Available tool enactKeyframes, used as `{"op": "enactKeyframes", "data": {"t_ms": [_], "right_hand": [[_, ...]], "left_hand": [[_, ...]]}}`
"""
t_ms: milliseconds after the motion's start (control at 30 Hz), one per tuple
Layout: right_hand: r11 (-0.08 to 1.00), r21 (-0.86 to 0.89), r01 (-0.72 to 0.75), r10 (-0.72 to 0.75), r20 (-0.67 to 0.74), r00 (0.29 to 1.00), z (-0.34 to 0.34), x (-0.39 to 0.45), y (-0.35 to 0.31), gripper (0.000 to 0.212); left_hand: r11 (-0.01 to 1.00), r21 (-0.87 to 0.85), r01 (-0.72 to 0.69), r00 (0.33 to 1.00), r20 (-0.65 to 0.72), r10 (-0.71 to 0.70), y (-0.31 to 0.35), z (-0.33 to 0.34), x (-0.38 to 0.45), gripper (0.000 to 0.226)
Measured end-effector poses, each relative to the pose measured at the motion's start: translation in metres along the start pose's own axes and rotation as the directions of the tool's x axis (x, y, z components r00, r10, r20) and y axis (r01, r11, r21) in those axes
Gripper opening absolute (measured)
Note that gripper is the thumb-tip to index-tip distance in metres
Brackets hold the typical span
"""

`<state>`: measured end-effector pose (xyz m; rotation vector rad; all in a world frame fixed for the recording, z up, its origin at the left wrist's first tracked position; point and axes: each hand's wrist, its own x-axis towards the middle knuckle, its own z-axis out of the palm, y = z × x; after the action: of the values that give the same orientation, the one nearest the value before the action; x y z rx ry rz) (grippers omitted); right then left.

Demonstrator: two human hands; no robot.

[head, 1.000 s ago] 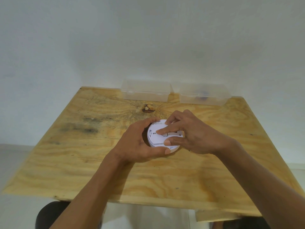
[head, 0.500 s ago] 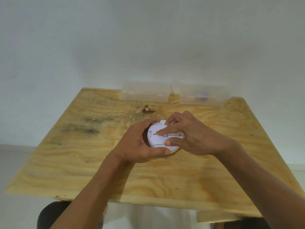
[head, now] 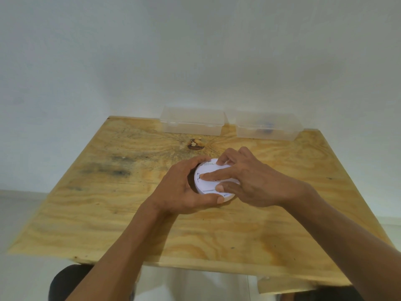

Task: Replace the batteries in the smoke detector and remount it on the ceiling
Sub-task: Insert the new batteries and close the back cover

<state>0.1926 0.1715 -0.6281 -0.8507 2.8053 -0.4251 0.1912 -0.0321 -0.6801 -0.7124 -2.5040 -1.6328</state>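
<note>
While the round white smoke detector [head: 208,181] sits mid-desk [head: 108,213], we cup its 9 o'clock side in our left hand [head: 184,187], fingers curled around the rim, holding it. Our right hand [head: 249,181] lies across it from 3 o'clock, fingers [head: 208,175] pressed on its flat back. Two clear boxes [head: 193,123] stand at 12 o'clock.

A plywood tabletop [head: 108,213] stands against a plain white wall [head: 195,51], its grain marked by a dark knot [head: 196,144] and a grey smudge [head: 108,170]. Along its far edge sit two clear plastic boxes, the left box [head: 193,122] just beside the right box [head: 268,127], which holds something dark and blurred.
</note>
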Motion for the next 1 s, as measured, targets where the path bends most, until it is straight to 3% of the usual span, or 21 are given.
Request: {"op": "enactKeyframes", "data": {"t_ms": [267, 767, 1000], "right_hand": [[0.999, 0.043, -0.027, 0.032, -0.106, 0.994, 0.011, -0.001, 0.002, 0.037], [0.995, 0.058, -0.075, 0.085, -0.200, 0.976, 0.011, 0.001, -0.003, 0.045], [0.972, 0.153, -0.177, 0.220, -0.337, 0.915, 0.026, -0.004, -0.008, 0.057]], "left_hand": [[0.998, 0.039, 0.050, 0.999, -0.003, -0.049, -0.008, 0.002, 0.000, 0.083], [0.996, 0.050, 0.075, 0.997, -0.010, -0.074, -0.008, 0.002, -0.001, 0.081], [0.992, 0.081, 0.092, 0.995, -0.034, -0.090, -0.009, 0.003, -0.001, 0.088]]}}
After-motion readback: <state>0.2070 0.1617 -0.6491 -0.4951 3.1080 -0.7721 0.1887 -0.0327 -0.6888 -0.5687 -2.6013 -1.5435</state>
